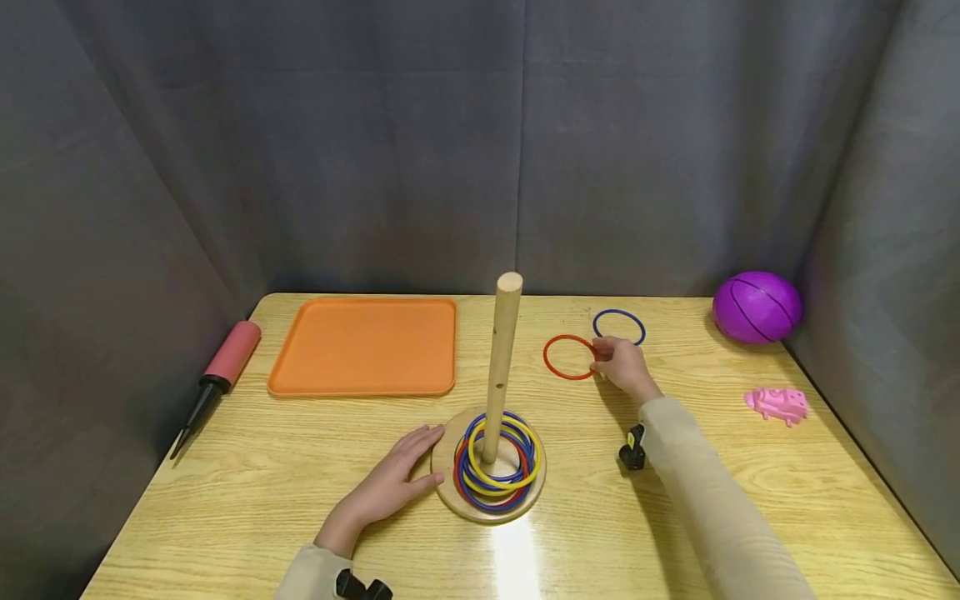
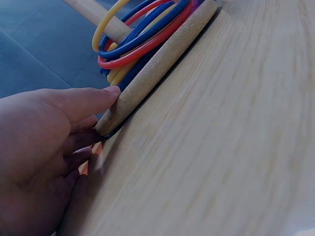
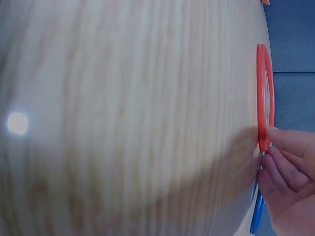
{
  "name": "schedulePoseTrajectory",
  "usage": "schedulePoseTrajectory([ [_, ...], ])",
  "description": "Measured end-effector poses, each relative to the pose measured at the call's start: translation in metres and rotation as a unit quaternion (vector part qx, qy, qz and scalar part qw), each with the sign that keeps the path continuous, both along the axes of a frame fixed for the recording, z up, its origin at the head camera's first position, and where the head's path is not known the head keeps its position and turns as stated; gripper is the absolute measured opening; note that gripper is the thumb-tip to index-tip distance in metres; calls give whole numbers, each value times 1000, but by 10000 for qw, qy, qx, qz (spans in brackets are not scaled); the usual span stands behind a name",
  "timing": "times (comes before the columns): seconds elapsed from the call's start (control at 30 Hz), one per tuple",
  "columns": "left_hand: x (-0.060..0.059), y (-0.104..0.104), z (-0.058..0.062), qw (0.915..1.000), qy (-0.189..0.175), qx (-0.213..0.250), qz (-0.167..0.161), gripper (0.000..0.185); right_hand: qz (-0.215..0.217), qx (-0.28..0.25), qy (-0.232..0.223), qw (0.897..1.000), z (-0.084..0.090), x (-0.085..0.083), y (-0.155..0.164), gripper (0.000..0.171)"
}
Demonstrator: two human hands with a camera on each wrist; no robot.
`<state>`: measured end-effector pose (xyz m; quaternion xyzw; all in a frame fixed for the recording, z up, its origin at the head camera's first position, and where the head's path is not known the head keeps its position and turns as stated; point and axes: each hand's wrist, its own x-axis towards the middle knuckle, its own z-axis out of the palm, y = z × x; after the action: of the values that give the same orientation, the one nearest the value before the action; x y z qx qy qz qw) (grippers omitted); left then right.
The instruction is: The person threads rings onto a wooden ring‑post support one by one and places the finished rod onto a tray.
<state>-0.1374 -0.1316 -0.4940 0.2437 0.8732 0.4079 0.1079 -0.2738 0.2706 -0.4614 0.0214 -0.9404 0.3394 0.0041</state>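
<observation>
right hand (image 1: 624,367) pinches red ring (image 3: 261,93) at one edge, so it might slip; left hand (image 1: 388,483), uncurled, touches base (image 2: 157,70).

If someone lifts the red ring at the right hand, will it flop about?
Probably not: the red ring has a neat, round outline with the right hand pinching its edge, suggesting stiffness. Being a thin hoop, it is likely light. Its smooth-looking surface may be slightly slippery.

Right grip (image 1: 624,364) pinching red ring (image 1: 572,377) — blue ring (image 1: 617,312) just behind, left grip (image 1: 390,482) touching round wooden base (image 1: 447,490)
</observation>
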Motion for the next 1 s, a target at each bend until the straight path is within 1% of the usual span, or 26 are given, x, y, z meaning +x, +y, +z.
schedulePoseTrajectory([
  [0.1, 0, -1, 0, 10000, -4, 10, 12, 69, -48, 32, 44, 10000, -1, -1, -1, 47],
  [0.2, 1, -1, -1, 10000, 8, 16, 19, 69, -195, 97, 103, 9997, -1, -2, -4, 43],
  [0.43, 0, -1, -1, 10000, 1, -13, 2, 70, -624, 519, 286, 9963, -2, -4, -11, 24],
  [0.6, 0, -1, -1, 10000, 17, -11, -9, 70, -833, 766, 276, 9932, -1, -3, -14, 12],
  [0.8, 0, -1, -2, 10000, -6, -22, 15, 70, -942, 828, 170, 9920, -1, 0, -14, 13],
  [0.9, 1, 0, -1, 10000, -24, -29, 36, 70, -958, 761, 115, 9924, 0, 1, -15, 15],
  [1.0, 1, 0, 0, 10000, -6, -23, 55, 70, -946, 588, 119, 9937, 1, 2, -16, 16],
])
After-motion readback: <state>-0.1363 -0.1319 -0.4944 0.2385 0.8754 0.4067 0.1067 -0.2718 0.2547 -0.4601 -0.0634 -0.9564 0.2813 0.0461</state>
